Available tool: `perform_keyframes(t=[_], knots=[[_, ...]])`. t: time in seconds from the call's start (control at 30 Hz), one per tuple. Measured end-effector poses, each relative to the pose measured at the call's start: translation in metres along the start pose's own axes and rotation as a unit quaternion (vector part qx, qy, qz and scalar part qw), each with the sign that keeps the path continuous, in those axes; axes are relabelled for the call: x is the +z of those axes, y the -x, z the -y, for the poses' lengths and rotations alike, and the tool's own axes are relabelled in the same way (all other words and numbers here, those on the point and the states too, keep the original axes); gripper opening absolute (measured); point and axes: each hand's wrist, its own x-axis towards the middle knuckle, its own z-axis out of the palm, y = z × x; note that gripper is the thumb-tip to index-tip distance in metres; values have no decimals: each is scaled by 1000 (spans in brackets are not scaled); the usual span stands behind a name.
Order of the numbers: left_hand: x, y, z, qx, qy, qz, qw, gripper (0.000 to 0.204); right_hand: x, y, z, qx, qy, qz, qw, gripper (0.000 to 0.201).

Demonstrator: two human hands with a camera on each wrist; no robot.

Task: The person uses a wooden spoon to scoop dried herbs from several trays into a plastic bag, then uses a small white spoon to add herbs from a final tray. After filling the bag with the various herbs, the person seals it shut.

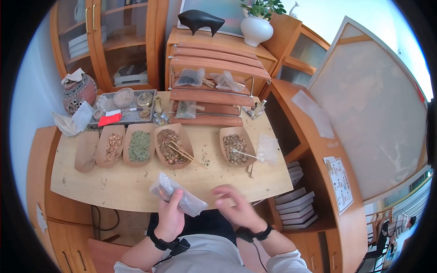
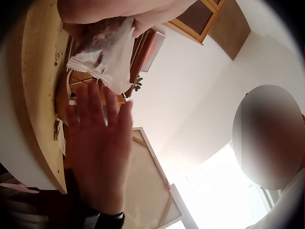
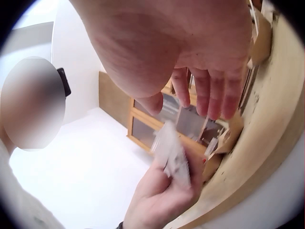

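My left hand [image 1: 170,219] grips a translucent pouch [image 1: 195,205] over the table's front edge, thumb across its top face. Dark bits show through the pouch, and its crimped end stands out from the hand in the left wrist view. To the right of the pouch my right hand [image 1: 237,209] hovers, holding nothing. Its fingers are spread and nearly straight in the left wrist view, while the right wrist view shows its fingers [image 3: 217,93] extended toward the pouch, apart from it.
Paper trays of dried material stand along the table [image 1: 123,186]; wooden chopsticks [image 1: 184,152] lie in one, a white spoon [image 1: 246,154] in another. Behind them rises a tiered wooden rack [image 1: 207,95] with bagged goods. A grey tray [image 1: 102,123] of small vessels sits back left.
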Motion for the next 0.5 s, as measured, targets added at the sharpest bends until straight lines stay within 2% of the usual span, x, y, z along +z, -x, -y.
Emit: perform_keyframes(t=[0.1, 0.17, 0.27, 0.43, 0.5], knots=[[-1, -1, -10, -11, 17, -13, 1000, 31, -48, -3, -28, 112, 94, -164, 975, 19], [-7, -3, -11, -24, 28, -10, 999, 33, -77, -6, -55, 121, 168, -231, 951, 22], [-9, -2, -10, -31, 30, -10, 999, 35, -99, -7, -79, 178, 238, -204, 933, 32], [-7, -1, -5, -49, 29, -2, 998, 39, -102, -25, -64, 260, 361, -145, 884, 43], [-7, -1, -7, -55, 23, 7, 998, 40, -105, -26, -73, 242, 378, -131, 884, 43]])
